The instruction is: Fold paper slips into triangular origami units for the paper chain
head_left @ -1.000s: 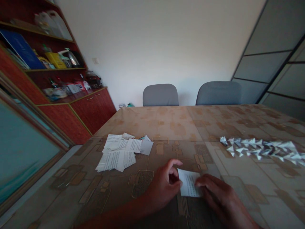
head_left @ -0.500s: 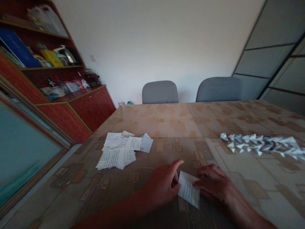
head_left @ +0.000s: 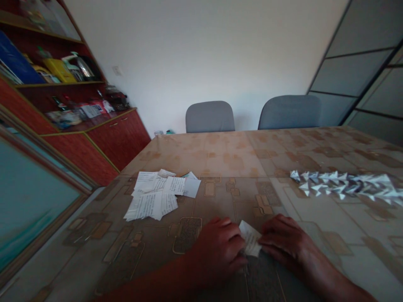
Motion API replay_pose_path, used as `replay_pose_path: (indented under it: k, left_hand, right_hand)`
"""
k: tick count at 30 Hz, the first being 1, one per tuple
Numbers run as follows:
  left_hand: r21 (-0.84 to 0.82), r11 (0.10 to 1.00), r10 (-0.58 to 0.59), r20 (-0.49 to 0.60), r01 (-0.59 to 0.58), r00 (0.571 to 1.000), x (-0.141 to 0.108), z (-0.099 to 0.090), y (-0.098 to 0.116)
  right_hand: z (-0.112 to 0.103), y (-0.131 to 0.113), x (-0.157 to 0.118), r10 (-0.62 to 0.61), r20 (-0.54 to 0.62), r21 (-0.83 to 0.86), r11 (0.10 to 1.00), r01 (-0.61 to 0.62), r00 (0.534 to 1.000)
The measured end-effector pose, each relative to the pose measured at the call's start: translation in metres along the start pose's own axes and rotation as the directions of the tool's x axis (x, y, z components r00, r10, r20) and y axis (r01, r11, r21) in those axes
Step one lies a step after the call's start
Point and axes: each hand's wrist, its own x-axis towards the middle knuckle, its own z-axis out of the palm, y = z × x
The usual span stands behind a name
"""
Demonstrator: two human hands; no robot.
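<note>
Being held: printed slip (head_left: 251, 239) at lower centre

Its right edge is pinched by the fingers of the right hand (head_left: 285, 238); whether its left edge is gripped by the curled left hand (head_left: 218, 247) cannot be told. Papers (head_left: 154, 196) are heaped left of centre.

The single slip (head_left: 251, 240) is thin, matt paper with print on it, and the slips in the pile (head_left: 151, 197) look the same, flat and dull. The folded pieces (head_left: 346, 184) are paper too, sharply creased. The desk (head_left: 220, 157) has a smooth patterned surface with a faint sheen; whether cloth or plastic cannot be told. Both chair backs (head_left: 210, 117) look like matt grey cloth. The cabinet (head_left: 113, 136) is reddish wood-grain, lightly glossy, and the kettle (head_left: 84, 67) shiny metal. The wall (head_left: 189, 50) is smooth and matt.
</note>
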Motion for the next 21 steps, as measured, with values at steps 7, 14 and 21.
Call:
replay_pose_path:
  k: [7, 14, 21]
  left_hand:
    - [-0.101, 0.976, -0.201, -0.109, 0.191, 0.973, 0.001, 0.008, 0.002]
    - [0.033, 0.967, -0.249, -0.122, 0.254, 0.961, 0.002, 0.005, 0.006]
    - [0.241, 0.962, 0.202, -0.295, -0.132, 0.934, -0.018, 0.031, 0.026]
  right_hand:
    - [0.008, -0.001, 0.008, 0.176, -0.022, 0.063, 0.983, -0.174, 0.984]
    - [0.023, 0.003, 0.014, 0.252, -0.084, -0.008, 0.967, -0.254, 0.964]
    - [0.026, 0.003, 0.015, 0.280, -0.099, -0.057, 0.956, -0.286, 0.955]
